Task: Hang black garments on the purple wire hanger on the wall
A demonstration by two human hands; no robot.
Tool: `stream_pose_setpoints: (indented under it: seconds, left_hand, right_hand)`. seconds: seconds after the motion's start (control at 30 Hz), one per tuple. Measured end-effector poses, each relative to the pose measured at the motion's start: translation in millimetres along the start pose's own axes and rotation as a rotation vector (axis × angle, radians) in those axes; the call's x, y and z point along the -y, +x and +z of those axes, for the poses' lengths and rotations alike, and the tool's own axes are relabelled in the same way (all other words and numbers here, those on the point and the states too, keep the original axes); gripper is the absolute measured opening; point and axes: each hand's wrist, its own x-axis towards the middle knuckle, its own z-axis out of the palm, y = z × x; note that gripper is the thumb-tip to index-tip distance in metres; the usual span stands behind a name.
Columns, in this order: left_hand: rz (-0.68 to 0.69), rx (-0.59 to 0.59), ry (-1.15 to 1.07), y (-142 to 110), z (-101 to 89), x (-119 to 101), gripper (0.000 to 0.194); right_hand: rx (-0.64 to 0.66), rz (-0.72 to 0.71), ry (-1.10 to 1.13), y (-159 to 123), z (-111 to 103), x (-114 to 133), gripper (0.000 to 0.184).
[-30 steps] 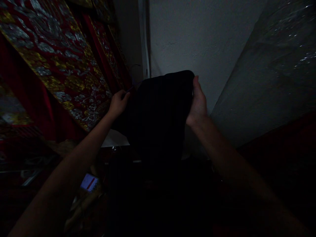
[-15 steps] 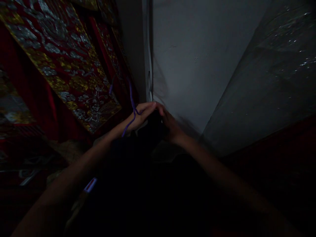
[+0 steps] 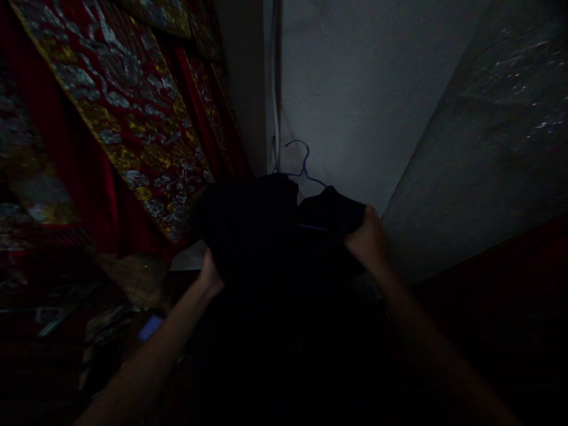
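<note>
A black garment (image 3: 266, 236) spreads between my hands; it is too dark to tell its exact kind. A purple clothes hanger (image 3: 304, 168) sits in its neck opening, with the hook standing up above the collar. My right hand (image 3: 369, 239) grips the garment at its right shoulder, fingers closed on the cloth. At the left side, my left hand (image 3: 211, 275) is against the garment, its fingers hidden behind the dark cloth. The lower part of the garment fades into shadow.
Red cloth panels with gold and silver embroidery (image 3: 142, 130) hang at the left. A pale wall (image 3: 355, 100) stands ahead, with a cable (image 3: 275, 89) running down it. Clear plastic sheeting (image 3: 501, 136) covers the right side. A small bluish object (image 3: 151, 326) lies low at left.
My hands have moved apart, spreading the black garment wide. The hanger has gone from over my left wrist to inside the garment's neck, hook upward.
</note>
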Motion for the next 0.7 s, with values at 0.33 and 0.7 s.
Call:
stream_pose_setpoints:
  seconds: [0.33,0.7]
  left_hand:
    - [0.039,-0.246,-0.220,-11,13.6,38,0.055]
    - [-0.253,-0.308,-0.451,-38,37.9,96,0.030]
  right_hand:
    - [0.069,-0.222,-0.013,56,-1,43,0.067]
    - [0.422,0.347,0.642,-114,57,67,0.040]
